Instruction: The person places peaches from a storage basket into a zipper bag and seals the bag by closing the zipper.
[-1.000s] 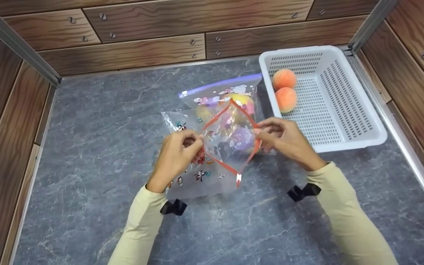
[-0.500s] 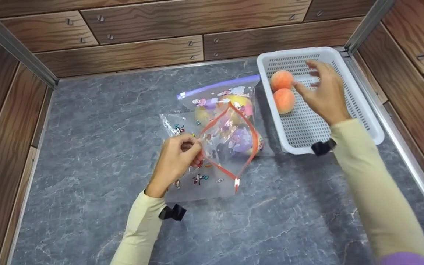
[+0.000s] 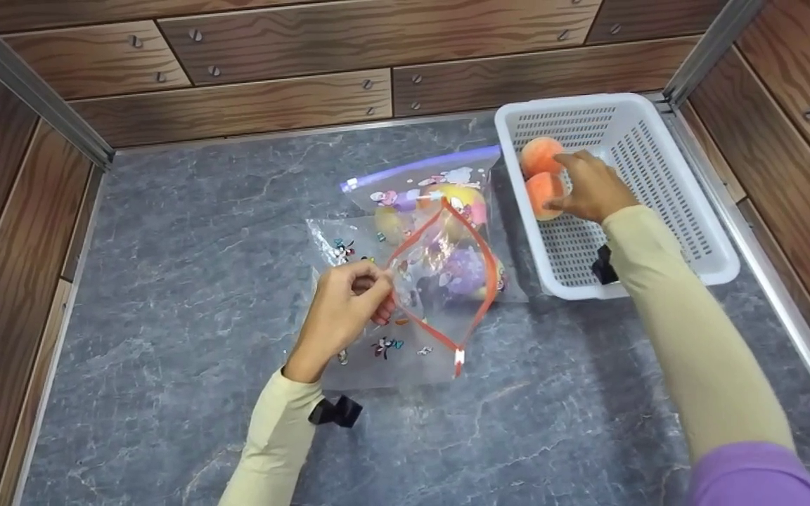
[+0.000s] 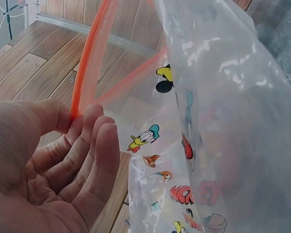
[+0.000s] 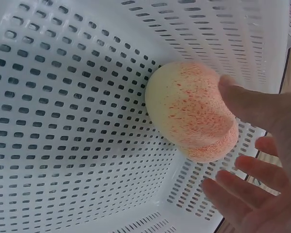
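A clear zip bag (image 3: 415,365) with an orange zip edge and cartoon prints lies with its mouth spread wide. My left hand (image 3: 349,309) pinches the left side of that orange edge between thumb and fingers, as the left wrist view also shows. Two orange peaches (image 3: 543,156) sit against the left wall of a white perforated basket (image 3: 711,246). Over them reaches my right hand (image 3: 595,186), its thumb at the near peach (image 5: 184,102) and its fingers spread apart. Whether the thumb touches that peach, I cannot tell.
Behind and partly under the orange-edged bag lies another clear bag (image 3: 426,165) with a purple zip, holding yellow and purple round things. Wood-patterned panels (image 3: 271,42) wall in the grey marbled tabletop (image 3: 201,281). A metal rail runs along the right edge.
My right hand has let go of the bag's right edge, moved over the basket, then come down left to the peaches. The left hand has kept its pinch; the bag mouth stays spread.
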`<action>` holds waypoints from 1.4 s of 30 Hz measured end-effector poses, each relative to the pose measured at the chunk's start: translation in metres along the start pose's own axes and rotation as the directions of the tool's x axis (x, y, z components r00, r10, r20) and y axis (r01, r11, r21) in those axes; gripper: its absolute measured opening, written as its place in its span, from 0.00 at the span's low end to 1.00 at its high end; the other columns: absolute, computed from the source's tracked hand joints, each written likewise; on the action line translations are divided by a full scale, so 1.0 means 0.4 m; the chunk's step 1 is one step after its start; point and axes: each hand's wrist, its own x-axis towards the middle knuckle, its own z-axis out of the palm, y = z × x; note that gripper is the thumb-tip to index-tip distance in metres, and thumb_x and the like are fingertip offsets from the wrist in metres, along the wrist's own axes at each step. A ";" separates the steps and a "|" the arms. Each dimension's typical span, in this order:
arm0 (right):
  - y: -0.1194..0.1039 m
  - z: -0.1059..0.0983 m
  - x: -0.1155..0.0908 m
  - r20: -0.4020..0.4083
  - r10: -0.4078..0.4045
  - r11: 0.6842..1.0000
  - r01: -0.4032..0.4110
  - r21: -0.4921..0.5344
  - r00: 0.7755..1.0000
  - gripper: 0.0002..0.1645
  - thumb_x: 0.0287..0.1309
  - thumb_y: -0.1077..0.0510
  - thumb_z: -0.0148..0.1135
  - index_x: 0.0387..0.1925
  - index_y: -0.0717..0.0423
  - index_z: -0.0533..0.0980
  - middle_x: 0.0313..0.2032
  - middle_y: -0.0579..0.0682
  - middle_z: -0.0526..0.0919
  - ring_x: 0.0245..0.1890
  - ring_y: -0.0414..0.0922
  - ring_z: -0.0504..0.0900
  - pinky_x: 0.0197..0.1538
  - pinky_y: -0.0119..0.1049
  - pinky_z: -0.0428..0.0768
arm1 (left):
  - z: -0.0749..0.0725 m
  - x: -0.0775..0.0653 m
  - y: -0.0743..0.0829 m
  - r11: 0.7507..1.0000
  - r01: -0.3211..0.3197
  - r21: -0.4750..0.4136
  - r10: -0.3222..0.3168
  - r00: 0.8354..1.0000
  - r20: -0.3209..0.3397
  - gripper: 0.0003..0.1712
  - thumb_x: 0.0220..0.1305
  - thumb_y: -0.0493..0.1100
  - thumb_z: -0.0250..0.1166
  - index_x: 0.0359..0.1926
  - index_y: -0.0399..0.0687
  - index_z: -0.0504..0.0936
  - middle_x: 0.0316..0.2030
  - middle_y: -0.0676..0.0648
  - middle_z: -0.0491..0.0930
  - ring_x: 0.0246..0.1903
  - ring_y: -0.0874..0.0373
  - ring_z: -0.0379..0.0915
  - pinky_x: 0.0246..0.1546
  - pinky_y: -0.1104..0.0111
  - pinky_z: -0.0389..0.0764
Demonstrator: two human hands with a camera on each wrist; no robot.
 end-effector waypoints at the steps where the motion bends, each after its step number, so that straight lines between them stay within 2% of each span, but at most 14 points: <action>1: 0.002 0.001 0.005 0.021 -0.014 1.000 0.014 -0.001 1.000 0.45 0.51 0.61 0.76 0.67 0.73 0.66 0.61 0.74 0.71 0.61 0.71 0.70 0.64 0.66 0.70 | -0.001 0.000 0.000 1.000 -0.002 -0.001 0.002 1.000 0.000 0.14 0.73 0.36 0.60 0.27 0.39 0.81 0.19 0.45 0.81 0.18 0.53 0.79 0.20 0.62 0.86; 5: 0.006 0.007 0.022 0.068 -0.072 0.997 0.072 0.003 0.995 0.37 0.50 0.61 0.75 0.60 0.71 0.73 0.53 0.73 0.79 0.54 0.69 0.76 0.58 0.64 0.75 | -0.003 0.001 -0.002 1.000 -0.016 -0.009 0.016 1.000 -0.001 0.14 0.73 0.36 0.60 0.27 0.39 0.81 0.19 0.45 0.80 0.18 0.53 0.78 0.20 0.63 0.86; 7: 0.008 0.011 0.026 0.078 -0.074 0.997 0.073 0.013 0.994 0.34 0.49 0.61 0.75 0.58 0.69 0.75 0.49 0.72 0.81 0.50 0.68 0.78 0.54 0.64 0.77 | -0.003 0.003 -0.003 1.000 -0.020 -0.011 0.020 1.000 -0.002 0.14 0.72 0.35 0.60 0.27 0.39 0.81 0.18 0.45 0.80 0.18 0.53 0.78 0.20 0.63 0.86; 10: 0.010 0.017 0.031 0.084 -0.056 0.998 0.053 0.030 0.995 0.33 0.48 0.59 0.75 0.57 0.67 0.76 0.49 0.73 0.80 0.49 0.69 0.79 0.52 0.64 0.78 | -0.002 0.004 -0.005 1.000 -0.018 -0.013 0.018 1.000 -0.005 0.14 0.72 0.35 0.60 0.26 0.39 0.81 0.18 0.46 0.80 0.18 0.54 0.79 0.20 0.63 0.86; 15: 0.013 0.024 0.027 0.091 -0.034 0.999 0.030 0.038 0.995 0.35 0.50 0.59 0.74 0.58 0.69 0.73 0.50 0.76 0.78 0.51 0.72 0.77 0.54 0.67 0.76 | 0.001 0.002 -0.005 1.000 -0.013 -0.012 0.013 1.000 -0.012 0.12 0.70 0.34 0.59 0.28 0.37 0.82 0.18 0.46 0.81 0.17 0.54 0.79 0.20 0.61 0.87; 19: 0.018 0.024 0.020 0.098 -0.020 0.999 0.017 0.037 0.995 0.42 0.51 0.57 0.75 0.62 0.71 0.67 0.50 0.77 0.77 0.52 0.73 0.75 0.56 0.68 0.74 | 0.000 -0.002 -0.002 1.000 -0.011 -0.002 0.011 1.000 -0.012 0.13 0.71 0.35 0.60 0.30 0.35 0.84 0.17 0.46 0.81 0.16 0.53 0.79 0.20 0.61 0.87; 23: 0.026 0.019 0.010 0.090 -0.001 0.998 -0.005 0.069 0.996 0.44 0.51 0.57 0.76 0.63 0.71 0.65 0.49 0.75 0.77 0.50 0.71 0.76 0.54 0.67 0.75 | -0.001 -0.001 0.002 1.000 -0.006 0.002 0.006 1.000 -0.012 0.15 0.72 0.37 0.60 0.30 0.34 0.85 0.18 0.46 0.82 0.17 0.53 0.80 0.21 0.61 0.87; 30: 0.030 -0.010 -0.018 -0.037 -0.003 0.996 0.006 0.084 0.999 0.41 0.49 0.59 0.78 0.60 0.72 0.68 0.39 0.68 0.78 0.40 0.62 0.76 0.42 0.56 0.76 | -0.006 0.000 0.001 1.000 -0.004 -0.022 0.002 0.997 -0.075 0.13 0.70 0.37 0.64 0.30 0.33 0.86 0.18 0.44 0.83 0.17 0.50 0.81 0.21 0.61 0.88; 34: 0.014 -0.046 -0.044 -0.112 0.029 0.987 -0.011 0.159 0.993 0.41 0.49 0.59 0.79 0.61 0.70 0.70 0.43 0.69 0.80 0.42 0.62 0.79 0.40 0.45 0.76 | -0.004 -0.001 0.001 1.000 -0.020 -0.014 0.019 0.996 -0.090 0.12 0.69 0.37 0.64 0.29 0.34 0.87 0.18 0.45 0.83 0.16 0.52 0.81 0.20 0.62 0.88; 37: -0.007 -0.074 -0.074 -0.176 0.050 0.968 -0.005 0.249 0.983 0.41 0.49 0.58 0.80 0.62 0.68 0.70 0.50 0.71 0.80 0.46 0.64 0.82 0.39 0.28 0.78 | -0.001 -0.002 0.001 1.000 -0.030 -0.010 0.029 0.996 -0.085 0.12 0.69 0.36 0.64 0.29 0.33 0.87 0.18 0.46 0.83 0.16 0.53 0.81 0.20 0.62 0.88; 40: -0.035 -0.093 -0.110 -0.248 0.069 0.940 0.020 0.342 0.966 0.42 0.48 0.58 0.81 0.62 0.65 0.71 0.54 0.70 0.80 0.43 0.52 0.86 0.36 0.16 0.77 | 0.001 -0.003 0.002 0.999 -0.036 -0.013 0.035 0.996 -0.084 0.12 0.68 0.35 0.64 0.29 0.31 0.86 0.18 0.46 0.83 0.16 0.53 0.81 0.20 0.61 0.88; 42: -0.057 -0.099 -0.133 -0.293 0.070 0.911 0.059 0.408 0.953 0.42 0.47 0.59 0.82 0.62 0.64 0.72 0.53 0.68 0.80 0.39 0.42 0.86 0.35 0.15 0.79 | 0.002 -0.004 0.002 0.999 -0.038 -0.018 0.036 0.996 -0.087 0.12 0.68 0.35 0.64 0.29 0.30 0.86 0.19 0.46 0.84 0.16 0.52 0.82 0.20 0.60 0.88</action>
